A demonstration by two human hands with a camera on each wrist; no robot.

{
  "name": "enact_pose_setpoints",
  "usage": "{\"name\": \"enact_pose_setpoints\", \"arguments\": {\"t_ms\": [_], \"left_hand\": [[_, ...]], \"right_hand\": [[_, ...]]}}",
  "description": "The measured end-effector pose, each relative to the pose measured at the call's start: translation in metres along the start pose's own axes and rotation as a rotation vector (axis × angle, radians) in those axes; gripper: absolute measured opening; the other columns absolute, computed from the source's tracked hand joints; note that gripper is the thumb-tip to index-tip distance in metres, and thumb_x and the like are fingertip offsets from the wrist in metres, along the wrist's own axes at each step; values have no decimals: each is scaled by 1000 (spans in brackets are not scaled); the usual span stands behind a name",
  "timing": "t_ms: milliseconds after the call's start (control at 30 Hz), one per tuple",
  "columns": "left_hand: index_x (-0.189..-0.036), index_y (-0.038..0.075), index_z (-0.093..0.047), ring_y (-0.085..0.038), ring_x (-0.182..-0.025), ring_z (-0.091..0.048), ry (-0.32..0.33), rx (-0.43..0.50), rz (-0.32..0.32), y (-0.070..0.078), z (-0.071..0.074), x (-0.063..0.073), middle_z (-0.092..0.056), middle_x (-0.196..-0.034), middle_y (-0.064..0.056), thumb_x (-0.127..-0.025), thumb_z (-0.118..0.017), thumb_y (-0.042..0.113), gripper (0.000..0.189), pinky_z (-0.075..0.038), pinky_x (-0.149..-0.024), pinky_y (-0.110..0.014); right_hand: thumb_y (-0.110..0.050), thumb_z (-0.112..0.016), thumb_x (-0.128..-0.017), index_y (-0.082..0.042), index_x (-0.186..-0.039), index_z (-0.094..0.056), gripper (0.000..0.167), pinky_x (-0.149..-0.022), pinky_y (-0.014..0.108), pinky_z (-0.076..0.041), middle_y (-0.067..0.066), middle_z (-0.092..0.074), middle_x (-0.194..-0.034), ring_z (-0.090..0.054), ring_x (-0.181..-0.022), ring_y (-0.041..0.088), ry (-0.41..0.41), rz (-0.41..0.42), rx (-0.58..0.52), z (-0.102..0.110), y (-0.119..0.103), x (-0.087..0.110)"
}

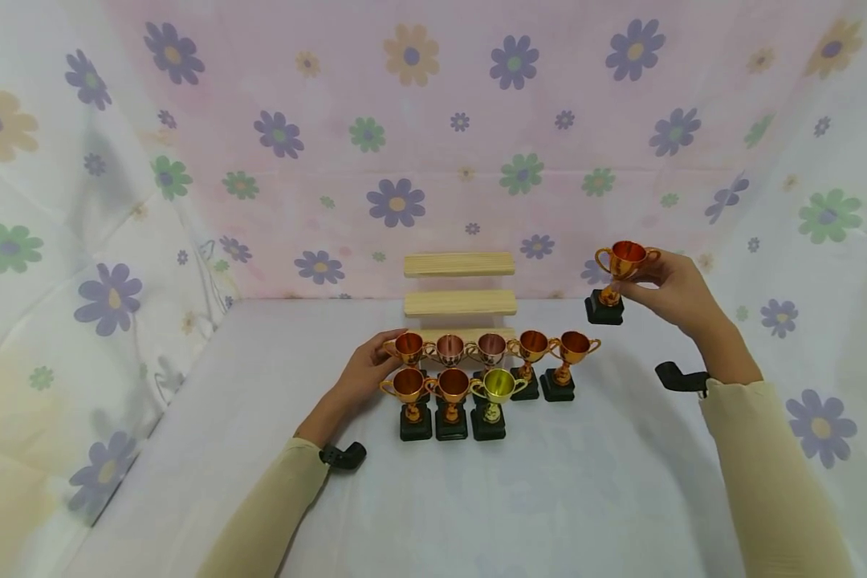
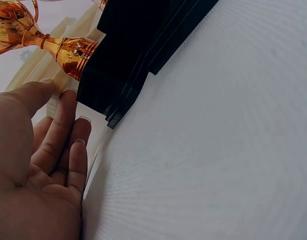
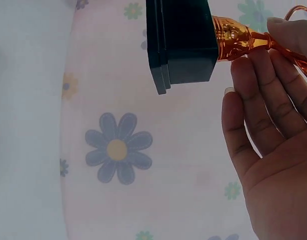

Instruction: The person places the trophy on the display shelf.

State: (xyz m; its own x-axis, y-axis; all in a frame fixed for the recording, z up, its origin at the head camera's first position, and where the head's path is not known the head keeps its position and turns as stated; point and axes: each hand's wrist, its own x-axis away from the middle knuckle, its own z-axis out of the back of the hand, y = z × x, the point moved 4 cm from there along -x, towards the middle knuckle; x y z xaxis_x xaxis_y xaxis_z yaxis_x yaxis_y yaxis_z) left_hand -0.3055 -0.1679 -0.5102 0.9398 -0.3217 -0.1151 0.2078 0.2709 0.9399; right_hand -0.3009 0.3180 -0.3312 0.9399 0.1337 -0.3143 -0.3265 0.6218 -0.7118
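In the head view my right hand (image 1: 675, 289) holds a small copper-orange trophy cup (image 1: 627, 258) up at the right, its black base hanging clear in the air. The right wrist view shows thumb and fingers pinching this trophy's stem (image 3: 258, 41). At the left end of the trophy group is my left hand (image 1: 372, 365), beside the back-row copper trophy (image 1: 409, 347), with some fingers hidden behind it. In the left wrist view its fingers (image 2: 56, 135) are loosely bent close to a trophy's black base (image 2: 113, 65), with nothing gripped between them.
Several trophies stand in two rows, including a gold-yellow one (image 1: 497, 385) in front and an orange one (image 1: 574, 348) at the back right. Behind them rises a stepped wooden rack (image 1: 460, 303). A white cloth (image 1: 585, 498) covers the table, and flowered fabric (image 1: 448, 88) hangs around it.
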Motion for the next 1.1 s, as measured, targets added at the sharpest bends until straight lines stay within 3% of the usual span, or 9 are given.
{"name": "enact_pose_setpoints", "arguments": {"t_ms": [400,867,1100], "left_hand": [[-156,19,-52,-25,-119,-70,3,-18,-2,1,0,2,-76,-119,-9,-107,-67,19,52,-53,-107,-48],[-156,20,-53,-27,-121,-69,4,-18,-3,1,1,1,-76,-120,-9,-107,-67,18,51,-51,-109,-49],[-156,21,-53,-28,-126,-67,1,9,1,-1,0,0,-75,-124,-9,-107,-66,18,51,-49,-111,-51]], "right_hand": [[-20,-79,-98,0,-128,-67,38,-86,11,-51,-4,-75,-111,-68,-97,0,-48,-15,-46,-4,-22,-30],[-28,-80,-98,-4,-129,-67,41,-90,20,-52,7,-76,-118,-68,-103,4,-94,-44,-63,-20,-42,-60],[-24,-81,-96,-2,-125,-68,39,-89,22,-52,9,-77,-114,-70,-99,5,-114,-16,-105,-34,-59,-73]]}}
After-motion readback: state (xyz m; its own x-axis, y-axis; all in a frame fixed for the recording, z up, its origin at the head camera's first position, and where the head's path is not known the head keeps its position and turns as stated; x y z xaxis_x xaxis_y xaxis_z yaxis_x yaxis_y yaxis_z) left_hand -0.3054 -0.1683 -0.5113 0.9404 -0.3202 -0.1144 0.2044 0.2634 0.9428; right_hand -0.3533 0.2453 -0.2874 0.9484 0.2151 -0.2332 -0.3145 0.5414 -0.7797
